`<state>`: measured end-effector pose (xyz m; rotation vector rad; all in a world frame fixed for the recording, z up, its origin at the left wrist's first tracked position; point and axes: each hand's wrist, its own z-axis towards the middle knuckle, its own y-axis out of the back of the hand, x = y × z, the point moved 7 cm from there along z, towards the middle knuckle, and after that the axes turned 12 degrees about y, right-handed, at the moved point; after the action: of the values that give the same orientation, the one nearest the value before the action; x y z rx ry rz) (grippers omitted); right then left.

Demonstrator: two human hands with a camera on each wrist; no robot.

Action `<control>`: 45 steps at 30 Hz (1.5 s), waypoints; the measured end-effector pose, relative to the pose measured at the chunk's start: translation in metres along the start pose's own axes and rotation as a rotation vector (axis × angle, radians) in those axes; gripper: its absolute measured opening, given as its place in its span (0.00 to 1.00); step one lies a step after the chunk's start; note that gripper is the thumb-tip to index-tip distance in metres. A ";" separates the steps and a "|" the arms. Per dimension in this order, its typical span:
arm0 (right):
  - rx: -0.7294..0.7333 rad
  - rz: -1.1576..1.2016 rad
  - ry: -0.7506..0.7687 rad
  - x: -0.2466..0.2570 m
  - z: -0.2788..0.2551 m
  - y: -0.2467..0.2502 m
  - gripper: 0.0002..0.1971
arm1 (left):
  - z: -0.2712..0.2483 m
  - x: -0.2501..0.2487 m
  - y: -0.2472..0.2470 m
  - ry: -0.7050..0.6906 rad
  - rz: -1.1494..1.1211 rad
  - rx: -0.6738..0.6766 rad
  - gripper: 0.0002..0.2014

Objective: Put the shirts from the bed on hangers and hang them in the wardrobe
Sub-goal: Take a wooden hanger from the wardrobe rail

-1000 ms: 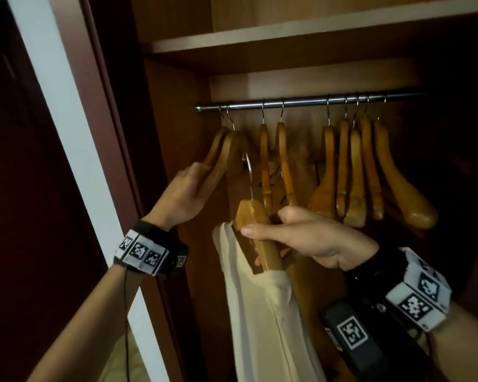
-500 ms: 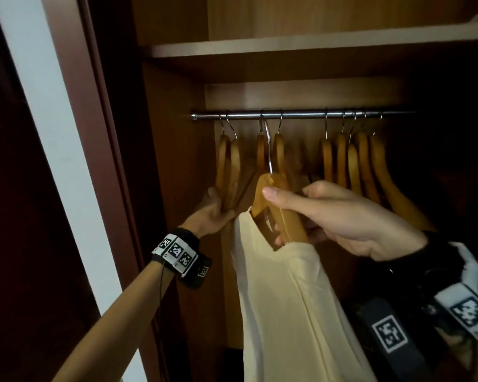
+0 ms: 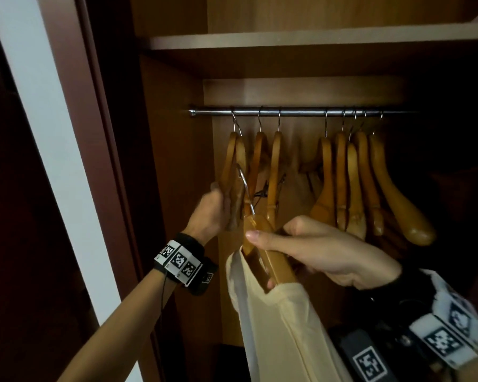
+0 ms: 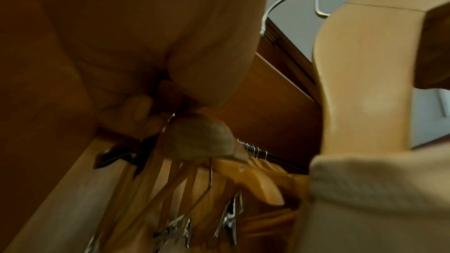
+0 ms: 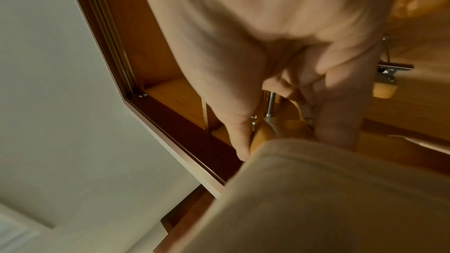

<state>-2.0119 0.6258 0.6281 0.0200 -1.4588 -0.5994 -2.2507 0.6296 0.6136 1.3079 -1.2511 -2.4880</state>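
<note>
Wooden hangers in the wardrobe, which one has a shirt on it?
The hanger gripped by the right hand, below the rail: it alone carries the cream shirt, its hook unhung. The others hang bare.

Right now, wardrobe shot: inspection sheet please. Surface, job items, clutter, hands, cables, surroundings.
Surface: rail under the shelf; gap mid-rail.
Job's things: cream shirt on a hanger, its hook below the rail, not hung.
Clutter: empty hangers on the rail, four left of the gap, five right; some carry clips.
Grippers: right hand grips the shirt's hanger; left hand holds the leftmost pair of empty hangers at their lower ends.
Cables: thin wire down the left forearm from the wrist band.
Surroundings: dark wardrobe door frame at left, white strip beside it.
</note>
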 end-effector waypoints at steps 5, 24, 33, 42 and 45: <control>0.059 0.045 0.006 -0.005 0.012 -0.022 0.19 | -0.017 -0.002 0.027 -0.053 0.099 -0.121 0.12; -0.129 0.090 0.010 -0.021 0.084 -0.034 0.47 | -0.048 -0.007 0.104 -0.144 -0.008 -0.234 0.07; -0.264 0.167 -0.054 -0.002 0.152 -0.005 0.24 | -0.092 -0.010 0.139 -0.147 -0.045 -0.337 0.06; -0.387 0.158 0.012 0.039 0.226 0.047 0.36 | -0.103 -0.018 0.156 -0.117 0.008 -0.377 0.07; -0.396 0.080 0.004 0.040 0.249 0.057 0.37 | -0.100 -0.017 0.157 -0.114 -0.019 -0.358 0.07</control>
<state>-2.2229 0.7440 0.7210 -0.3457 -1.3094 -0.8115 -2.2145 0.4686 0.7020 1.1083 -0.7586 -2.6689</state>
